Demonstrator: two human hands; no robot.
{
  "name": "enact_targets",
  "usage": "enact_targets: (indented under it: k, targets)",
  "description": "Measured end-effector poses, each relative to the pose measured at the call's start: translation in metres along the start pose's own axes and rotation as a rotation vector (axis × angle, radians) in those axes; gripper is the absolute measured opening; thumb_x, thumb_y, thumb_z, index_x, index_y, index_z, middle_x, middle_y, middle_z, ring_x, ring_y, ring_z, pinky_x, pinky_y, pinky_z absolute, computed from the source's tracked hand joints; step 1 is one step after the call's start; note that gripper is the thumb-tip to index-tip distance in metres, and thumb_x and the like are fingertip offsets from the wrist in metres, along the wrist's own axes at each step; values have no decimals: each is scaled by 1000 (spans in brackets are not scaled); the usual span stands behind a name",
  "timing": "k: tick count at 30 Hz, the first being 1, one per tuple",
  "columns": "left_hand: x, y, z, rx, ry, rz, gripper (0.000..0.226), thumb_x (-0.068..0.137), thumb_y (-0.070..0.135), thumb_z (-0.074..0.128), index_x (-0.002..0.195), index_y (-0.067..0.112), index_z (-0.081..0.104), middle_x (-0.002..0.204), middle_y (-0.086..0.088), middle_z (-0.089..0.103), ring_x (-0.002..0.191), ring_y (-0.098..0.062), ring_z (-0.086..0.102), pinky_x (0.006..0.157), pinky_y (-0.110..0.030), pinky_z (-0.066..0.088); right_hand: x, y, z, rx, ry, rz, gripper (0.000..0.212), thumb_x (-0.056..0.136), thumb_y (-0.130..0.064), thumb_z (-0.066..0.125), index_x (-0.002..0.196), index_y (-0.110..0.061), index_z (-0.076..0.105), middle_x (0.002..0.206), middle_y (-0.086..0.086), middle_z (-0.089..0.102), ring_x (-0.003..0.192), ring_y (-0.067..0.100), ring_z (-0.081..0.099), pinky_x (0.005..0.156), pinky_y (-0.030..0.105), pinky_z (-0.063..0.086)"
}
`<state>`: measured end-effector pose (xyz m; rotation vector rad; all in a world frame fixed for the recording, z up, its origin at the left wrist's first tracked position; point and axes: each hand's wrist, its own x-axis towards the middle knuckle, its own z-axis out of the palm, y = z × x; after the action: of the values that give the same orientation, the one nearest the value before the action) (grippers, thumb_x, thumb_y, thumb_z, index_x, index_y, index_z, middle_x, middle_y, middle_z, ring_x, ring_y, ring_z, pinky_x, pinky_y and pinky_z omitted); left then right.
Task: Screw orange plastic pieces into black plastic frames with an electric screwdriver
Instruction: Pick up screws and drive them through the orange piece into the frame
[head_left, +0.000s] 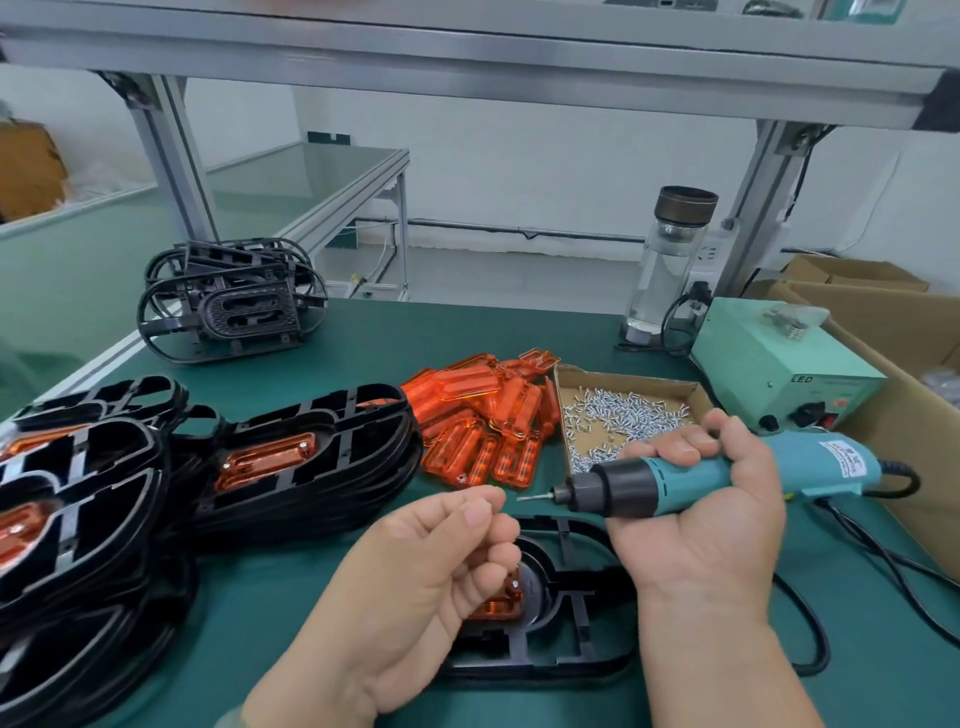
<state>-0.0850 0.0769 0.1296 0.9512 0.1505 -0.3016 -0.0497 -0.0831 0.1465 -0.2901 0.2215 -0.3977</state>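
The flat black plastic frame (545, 669) lies at 6 o'clock, a translucent orange plastic piece (493, 608) seated in it. Your right hand (711, 530) clasps the teal electric screwdriver (675, 478), bit pointing to 9 o'clock. Your left hand (426, 571) is curled, thumb on forefinger; whether it pinches anything cannot be told. A cardboard tray of silver screws (631, 378) sits at 1 o'clock

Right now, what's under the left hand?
A black frame lies on the mat with an orange piece in it, one screw showing at its corner. The left hand covers most of the piece, so any other screws cannot be seen.
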Motion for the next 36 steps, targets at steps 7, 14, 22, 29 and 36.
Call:
enact_targets:
  k: [7,14,22,29,36]
  targets:
    - [0,1,-2,-47,-64,-52,17,66,10,64,78,2,73,69,-14,64,53,-17,62,43,-19,51,-2,4,1,-29,-16,8,22,95,-22,52,73,-23,51,58,-11,43,44,3,43,55,19,42]
    - [1,0,-3,22,-73,-19,14,67,14,64,72,7,76,67,-12,65,53,-15,62,43,-18,50,-4,7,0,-46,-27,-10,19,95,-21,53,76,-23,51,59,-11,44,44,4,44,56,20,42]
    - [2,-3,-5,113,-56,60,18,67,15,65,79,4,72,68,-14,66,54,-16,62,44,-18,49,-5,9,-1,-70,-55,-36,17,96,-21,53,80,-24,51,58,-12,45,43,3,43,55,19,44]
    - [2,-5,-6,213,-48,147,17,66,22,65,76,15,76,67,-10,67,55,-14,63,46,-17,49,-6,11,-1,-82,-82,-61,14,96,-20,52,83,-24,52,57,-11,45,44,4,43,55,19,44]
    - [2,-4,-9,185,-91,136,20,64,19,66,81,16,77,70,-11,69,59,-16,66,49,-17,50,-7,11,-1,-82,-88,-70,13,96,-20,52,83,-24,52,59,-11,44,44,4,43,56,19,44]
